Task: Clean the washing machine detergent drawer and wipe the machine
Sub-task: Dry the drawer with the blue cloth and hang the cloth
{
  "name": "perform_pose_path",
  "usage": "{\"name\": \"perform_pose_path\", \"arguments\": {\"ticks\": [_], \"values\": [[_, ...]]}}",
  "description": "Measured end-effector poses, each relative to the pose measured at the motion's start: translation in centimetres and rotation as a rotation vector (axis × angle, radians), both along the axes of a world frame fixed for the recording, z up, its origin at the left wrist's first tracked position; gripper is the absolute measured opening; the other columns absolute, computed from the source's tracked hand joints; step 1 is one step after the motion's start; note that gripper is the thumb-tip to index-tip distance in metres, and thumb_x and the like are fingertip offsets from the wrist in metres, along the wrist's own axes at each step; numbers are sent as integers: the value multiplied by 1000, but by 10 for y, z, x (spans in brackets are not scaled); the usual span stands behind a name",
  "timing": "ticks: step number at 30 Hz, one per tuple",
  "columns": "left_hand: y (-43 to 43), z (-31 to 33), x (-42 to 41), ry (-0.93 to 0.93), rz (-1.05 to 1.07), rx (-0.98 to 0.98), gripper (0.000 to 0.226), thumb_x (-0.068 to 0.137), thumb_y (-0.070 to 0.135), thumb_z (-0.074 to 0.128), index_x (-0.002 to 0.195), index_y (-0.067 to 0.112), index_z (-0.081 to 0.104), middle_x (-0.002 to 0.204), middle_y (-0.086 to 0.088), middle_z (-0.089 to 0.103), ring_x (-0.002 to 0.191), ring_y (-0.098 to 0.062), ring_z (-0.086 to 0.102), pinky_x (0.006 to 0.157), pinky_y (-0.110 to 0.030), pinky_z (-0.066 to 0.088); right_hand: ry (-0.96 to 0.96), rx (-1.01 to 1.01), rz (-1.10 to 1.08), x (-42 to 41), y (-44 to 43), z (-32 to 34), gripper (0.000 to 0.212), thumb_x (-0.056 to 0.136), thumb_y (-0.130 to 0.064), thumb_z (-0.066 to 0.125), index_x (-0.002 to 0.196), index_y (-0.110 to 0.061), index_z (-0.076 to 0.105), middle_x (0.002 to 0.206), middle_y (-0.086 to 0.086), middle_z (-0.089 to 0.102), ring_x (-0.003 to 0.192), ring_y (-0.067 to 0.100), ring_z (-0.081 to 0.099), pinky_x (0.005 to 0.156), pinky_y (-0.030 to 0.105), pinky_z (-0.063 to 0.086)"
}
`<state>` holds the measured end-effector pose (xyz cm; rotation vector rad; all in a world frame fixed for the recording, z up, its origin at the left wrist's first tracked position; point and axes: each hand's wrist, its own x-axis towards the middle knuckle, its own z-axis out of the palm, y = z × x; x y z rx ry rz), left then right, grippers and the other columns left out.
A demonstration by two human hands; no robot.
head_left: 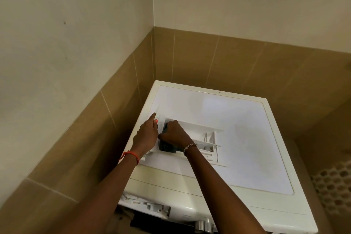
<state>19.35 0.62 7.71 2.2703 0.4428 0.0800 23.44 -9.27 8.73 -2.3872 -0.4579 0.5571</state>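
Tiled corner of a wash room, seen from above; brown wall tiles [228,59] rise behind a white washing machine [247,148]. The detergent drawer [209,137] has been taken out and lies on the left half of the machine's top, and its empty slot [148,207] is open at the front left corner below. The drawer's length appears to run left to right across the top. Its large compartment is at the left end and the small divided cells are at the right.

The left hand [147,135], with a red band [131,155] at the wrist, rests against the drawer's left edge with its fingers straight and together, bracing it. The right hand [174,133], with a bracelet [190,146] at the wrist, crosses over from the right and reaches down into the large left compartment. Its fingers are curled round a dark cloth [167,148], which may be a sponge.

The cloth lies directly under the right hand, touching the compartment floor. The unwiped cells lie to that hand's right, along the drawer's length, so the wiping probably needs to travel rightward, away from the bracing hand. The machine's top is not yet being wiped.
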Motion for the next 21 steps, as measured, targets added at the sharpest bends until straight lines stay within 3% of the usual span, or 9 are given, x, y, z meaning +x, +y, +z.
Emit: {"name": "perform_pose_path", "arguments": {"ticks": [3, 8, 13, 17, 21], "values": [[0, -1, 1, -11, 5, 2, 45, 102, 26, 27, 147, 18, 26, 147, -7, 40, 134, -27, 40, 107, -37, 35, -48, -68, 1, -5, 4, 1, 31, 81, -20, 65, 101, 3, 59, 103, 21, 61, 90, 30, 60, 87, 43, 52], [2, -1, 0, 2, -4, -28, 45, 102, 28, 26, 147, 21, 25, 149, -6, 37, 135, -27, 38, 107, -39, 36, -28, -121, 19, 4, -19, 5, 27, 85, -18, 56, 105, 1, 63, 105, 17, 64, 97, 29, 60, 74, 30, 47], [5, -3, 0, -9, -16, -23, 46, 102, 30, 24, 147, 20, 26, 148, -7, 38, 133, -27, 39, 108, -41, 36, -4, -205, -79, 22, -59, -3, 33, 85, -21, 52, 111, -3, 62, 114, 20, 63, 106, 31, 59, 90, 38, 50], [6, -5, 0, -7, -8, -44, 45, 102, 30, 25, 146, 20, 27, 147, -7, 39, 134, -26, 38, 108, -41, 36, 6, -308, -136, 27, -90, -5, 35, 86, -26, 52, 115, -9, 60, 115, 16, 60, 106, 30, 58, 89, 37, 49], [5, -5, 1, -12, -8, -45, 45, 102, 30, 25, 146, 20, 28, 147, -7, 40, 135, -26, 37, 108, -40, 36, -4, -251, -210, 19, -89, -12, 36, 87, -28, 48, 112, -6, 60, 116, 17, 60, 106, 32, 57, 88, 33, 45]]}}
